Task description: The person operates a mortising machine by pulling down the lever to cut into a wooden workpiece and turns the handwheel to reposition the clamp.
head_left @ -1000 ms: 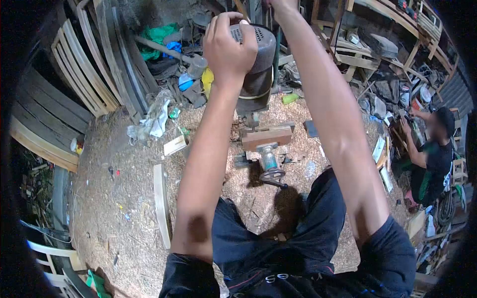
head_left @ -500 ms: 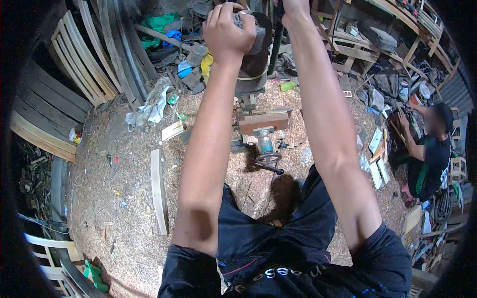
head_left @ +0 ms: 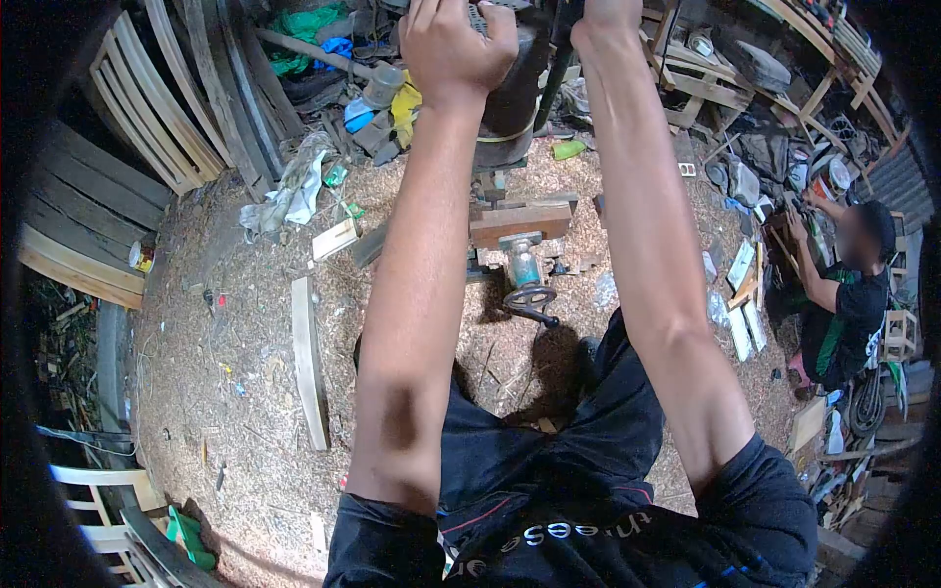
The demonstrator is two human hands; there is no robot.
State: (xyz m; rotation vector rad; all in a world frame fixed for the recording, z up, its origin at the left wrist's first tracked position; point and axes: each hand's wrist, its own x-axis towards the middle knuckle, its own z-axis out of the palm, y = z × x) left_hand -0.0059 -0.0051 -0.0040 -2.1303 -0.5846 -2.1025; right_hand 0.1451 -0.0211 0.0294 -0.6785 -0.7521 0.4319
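Note:
At the top of the head view, my left hand point(head_left: 456, 47) is curled against the vented side of a dark machine head point(head_left: 515, 88), its fingertips cut off by the frame edge. My right hand point(head_left: 610, 14) is at the top edge beside a dark upright bar point(head_left: 561, 59); its fingers lie out of view, so its grip is hidden. Below the machine head, between my forearms, sits a vise with a brown jaw point(head_left: 520, 225), a teal body point(head_left: 522, 267) and a handwheel point(head_left: 530, 300) with a crank handle.
Wood shavings cover the floor point(head_left: 245, 363), where a wooden plank point(head_left: 309, 363) lies on the left. Curved slatted wooden pieces point(head_left: 162, 108) lean at the upper left. On the right, a person point(head_left: 848, 294) in a dark cap works low down near wood offcuts point(head_left: 745, 304).
The whole view has shifted slightly, so both my hands appear higher and nearer the top edge. My left hand stays against the machine head.

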